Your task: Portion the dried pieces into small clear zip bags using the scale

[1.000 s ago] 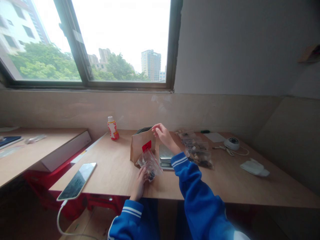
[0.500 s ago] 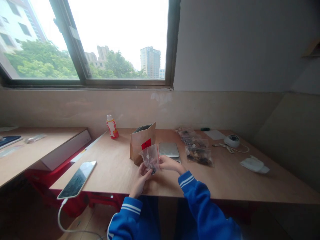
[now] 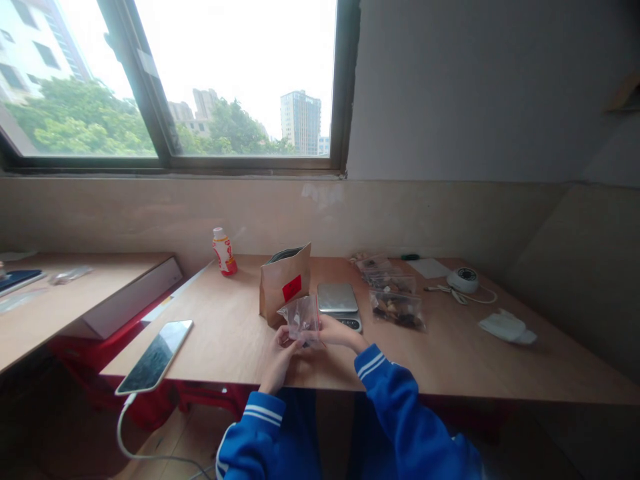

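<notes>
two hands busy: your left hand [image 3: 283,343], fingers curled in, pinches the red-edged clear plastic bag [image 3: 300,312] low on one side, while your right hand [image 3: 336,331], nearly closed, grips by its red edge [image 3: 317,309]. it's near the front edge of the wooden table [image 3: 450,360], before the upright brown paper pouch [image 3: 273,293]. likely light, limp and slippery; the red edge looks the firmest place to pinch.
</notes>
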Action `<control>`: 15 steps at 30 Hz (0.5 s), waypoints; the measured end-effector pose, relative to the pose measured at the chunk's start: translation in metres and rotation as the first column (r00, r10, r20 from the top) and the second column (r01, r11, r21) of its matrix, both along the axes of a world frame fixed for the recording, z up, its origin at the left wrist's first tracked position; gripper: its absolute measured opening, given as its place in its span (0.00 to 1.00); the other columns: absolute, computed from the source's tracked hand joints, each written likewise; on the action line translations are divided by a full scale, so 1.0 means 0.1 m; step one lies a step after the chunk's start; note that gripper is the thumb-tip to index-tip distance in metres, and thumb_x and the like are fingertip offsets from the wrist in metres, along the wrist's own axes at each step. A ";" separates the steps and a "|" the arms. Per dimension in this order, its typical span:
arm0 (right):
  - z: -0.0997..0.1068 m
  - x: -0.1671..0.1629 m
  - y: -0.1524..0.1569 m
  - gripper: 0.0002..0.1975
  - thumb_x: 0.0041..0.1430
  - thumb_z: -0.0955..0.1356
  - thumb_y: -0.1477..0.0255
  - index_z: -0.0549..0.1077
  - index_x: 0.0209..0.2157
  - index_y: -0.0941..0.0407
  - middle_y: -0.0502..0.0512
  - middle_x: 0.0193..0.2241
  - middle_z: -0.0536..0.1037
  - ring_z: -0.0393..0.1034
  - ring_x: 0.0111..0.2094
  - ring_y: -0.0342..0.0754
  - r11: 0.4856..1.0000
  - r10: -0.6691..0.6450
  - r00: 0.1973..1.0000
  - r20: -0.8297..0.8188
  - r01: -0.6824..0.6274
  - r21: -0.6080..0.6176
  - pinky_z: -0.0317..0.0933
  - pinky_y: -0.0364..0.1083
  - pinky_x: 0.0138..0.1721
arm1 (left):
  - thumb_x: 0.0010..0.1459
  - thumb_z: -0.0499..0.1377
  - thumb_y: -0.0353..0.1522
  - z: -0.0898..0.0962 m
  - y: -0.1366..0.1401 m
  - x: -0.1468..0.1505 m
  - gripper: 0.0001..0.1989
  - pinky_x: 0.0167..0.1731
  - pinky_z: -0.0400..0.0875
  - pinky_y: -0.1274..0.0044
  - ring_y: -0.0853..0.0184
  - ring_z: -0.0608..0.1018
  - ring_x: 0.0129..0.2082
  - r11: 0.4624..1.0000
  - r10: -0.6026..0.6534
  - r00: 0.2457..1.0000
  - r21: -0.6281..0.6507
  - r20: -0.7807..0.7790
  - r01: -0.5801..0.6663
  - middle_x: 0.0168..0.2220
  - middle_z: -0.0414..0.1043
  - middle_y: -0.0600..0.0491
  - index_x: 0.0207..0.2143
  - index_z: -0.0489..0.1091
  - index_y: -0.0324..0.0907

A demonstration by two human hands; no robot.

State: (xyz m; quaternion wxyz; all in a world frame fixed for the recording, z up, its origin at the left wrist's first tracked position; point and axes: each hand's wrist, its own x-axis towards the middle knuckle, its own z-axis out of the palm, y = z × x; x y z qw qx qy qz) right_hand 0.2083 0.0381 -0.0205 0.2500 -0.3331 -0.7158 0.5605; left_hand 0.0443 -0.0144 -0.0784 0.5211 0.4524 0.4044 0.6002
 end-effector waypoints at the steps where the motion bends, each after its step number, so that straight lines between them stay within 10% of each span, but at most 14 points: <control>1: -0.01 0.00 0.01 0.22 0.48 0.72 0.55 0.76 0.35 0.60 0.54 0.28 0.77 0.71 0.31 0.48 1.000 -0.005 1.000 -0.018 0.005 -0.008 0.65 0.46 0.35 | 0.49 0.65 0.36 0.01 0.00 0.00 0.13 0.40 0.70 0.73 0.63 0.78 0.38 1.000 -0.005 1.000 0.003 -0.006 0.005 0.35 0.77 0.50 0.35 0.68 0.40; 15: -0.11 0.05 0.01 0.23 0.42 0.76 0.59 0.74 0.36 0.60 0.56 0.35 0.77 0.72 0.39 0.52 0.997 0.049 0.974 -0.222 -0.060 -0.043 0.64 0.53 0.45 | 0.51 0.63 0.40 0.02 -0.01 0.01 0.14 0.35 0.71 0.75 0.64 0.78 0.36 0.997 0.083 0.996 0.002 0.011 -0.083 0.32 0.76 0.52 0.34 0.68 0.40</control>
